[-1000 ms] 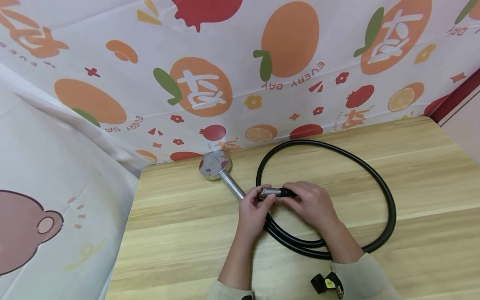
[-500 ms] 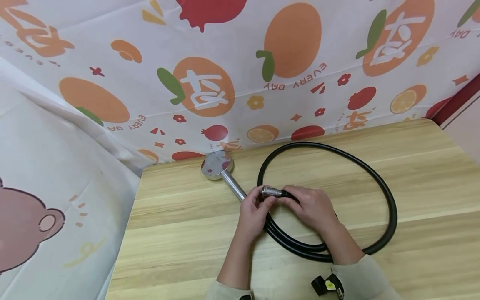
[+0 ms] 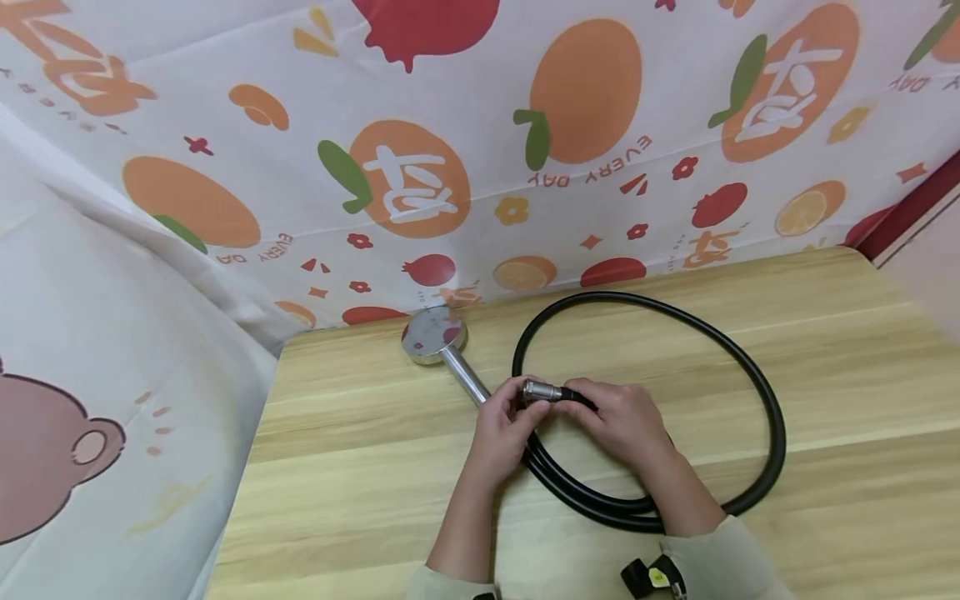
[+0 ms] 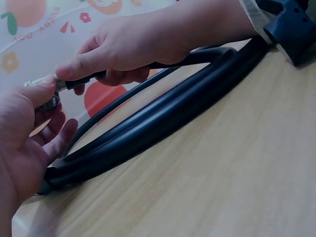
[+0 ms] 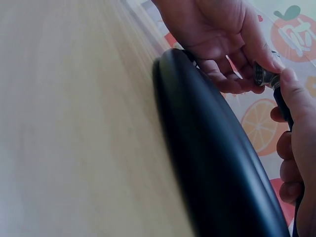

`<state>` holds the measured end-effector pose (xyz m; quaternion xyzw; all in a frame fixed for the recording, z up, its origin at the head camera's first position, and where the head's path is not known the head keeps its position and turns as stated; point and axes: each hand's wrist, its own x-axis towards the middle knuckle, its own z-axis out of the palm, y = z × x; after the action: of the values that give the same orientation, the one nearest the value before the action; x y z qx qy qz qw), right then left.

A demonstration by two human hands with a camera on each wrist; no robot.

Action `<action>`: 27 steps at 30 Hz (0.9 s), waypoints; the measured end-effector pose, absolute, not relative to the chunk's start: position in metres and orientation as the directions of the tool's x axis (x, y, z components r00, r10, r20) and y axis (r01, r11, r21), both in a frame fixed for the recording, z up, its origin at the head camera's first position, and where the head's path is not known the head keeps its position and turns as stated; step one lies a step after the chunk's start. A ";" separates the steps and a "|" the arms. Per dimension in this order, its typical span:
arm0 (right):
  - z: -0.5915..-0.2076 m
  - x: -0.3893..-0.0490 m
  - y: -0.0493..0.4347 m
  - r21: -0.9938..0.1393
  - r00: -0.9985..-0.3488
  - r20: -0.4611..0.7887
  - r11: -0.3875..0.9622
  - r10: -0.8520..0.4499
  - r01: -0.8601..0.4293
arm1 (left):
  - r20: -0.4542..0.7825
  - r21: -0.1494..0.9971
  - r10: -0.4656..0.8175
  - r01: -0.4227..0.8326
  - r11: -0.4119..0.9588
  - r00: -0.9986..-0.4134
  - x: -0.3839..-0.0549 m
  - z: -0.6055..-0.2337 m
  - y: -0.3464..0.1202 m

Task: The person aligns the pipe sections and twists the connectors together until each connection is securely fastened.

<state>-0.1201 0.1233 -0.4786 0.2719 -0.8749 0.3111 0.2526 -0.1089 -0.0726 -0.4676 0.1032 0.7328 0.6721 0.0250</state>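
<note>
Between both hands is the silver threaded end fitting (image 3: 542, 391) of a black shower hose (image 3: 772, 408). My left hand (image 3: 501, 429) pinches this fitting with thumb and fingers. Just behind it, my right hand (image 3: 626, 421) grips the black sleeve of the hose, its thumb right at the metal in the right wrist view. The fitting's open threaded mouth (image 5: 258, 75) faces the left palm. A chrome shower head (image 3: 435, 335) lies on the table beyond the left hand, with the lower end of its handle hidden by that hand.
The hose lies in a wide loop on the wood-grain table (image 3: 352, 483), passing under the right forearm. A fruit-print cloth (image 3: 480, 167) hangs along the table's back edge, and a white cloth with a pink cartoon (image 3: 52, 467) hangs at the left.
The silver fitting has tilted slightly, its hose end now lower. Both hands keep their hold and stay in nearly the same place, while the head view shifts a little.
</note>
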 end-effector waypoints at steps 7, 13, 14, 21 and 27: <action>-0.479 -0.119 0.122 -0.437 -0.742 0.609 0.664 -0.279 -0.607 | 0.088 0.992 0.165 0.102 0.078 -0.982 -0.107 -0.468 -0.073; -0.479 -0.120 0.123 -0.430 -0.724 0.640 0.662 -0.256 -0.614 | 0.075 0.997 0.129 0.078 0.018 -0.989 -0.108 -0.467 -0.072; -0.479 -0.120 0.122 -0.423 -0.720 0.646 0.665 -0.255 -0.615 | 0.073 0.997 0.119 0.075 0.016 -0.990 -0.107 -0.467 -0.072; -0.474 -0.118 0.116 -0.391 -0.701 0.687 0.714 -0.194 -0.581 | 0.089 0.996 0.054 0.091 0.023 -0.995 -0.106 -0.465 -0.070; -0.474 -0.115 0.116 -0.403 -0.714 0.679 0.728 -0.167 -0.554 | 0.087 0.996 0.002 0.087 0.002 -0.996 -0.105 -0.465 -0.065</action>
<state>-0.1148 0.1156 -0.4737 0.2064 -0.8740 0.3055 0.3165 -0.1045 -0.0647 -0.4648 0.0315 0.7072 0.7057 -0.0304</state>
